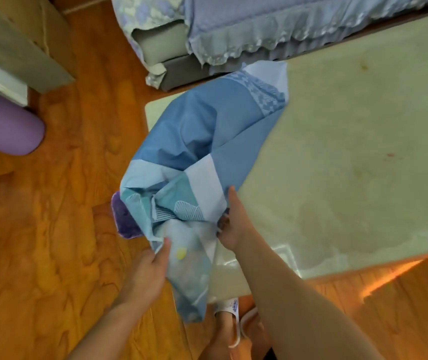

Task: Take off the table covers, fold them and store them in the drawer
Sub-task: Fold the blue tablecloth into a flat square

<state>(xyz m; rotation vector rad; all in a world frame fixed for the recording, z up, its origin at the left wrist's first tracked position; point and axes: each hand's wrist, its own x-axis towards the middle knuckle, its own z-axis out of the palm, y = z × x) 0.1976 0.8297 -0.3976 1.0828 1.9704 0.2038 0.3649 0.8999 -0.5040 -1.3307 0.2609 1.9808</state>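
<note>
Pale glossy table [363, 152] on orange wood floor [39, 229]; sofa [259, 29] beyond. Blue table cover [202, 152] bunched at table's corner, left hand [148, 271] pinching its lower edge, right hand [231, 224] gripping folds beside it.

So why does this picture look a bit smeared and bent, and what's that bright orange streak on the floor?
In the head view, the blue cover and both hands, left and right, look soft with motion blur; the wide lens bows the table edges; the streak looks like strong light on the glossy wooden floor.
</note>
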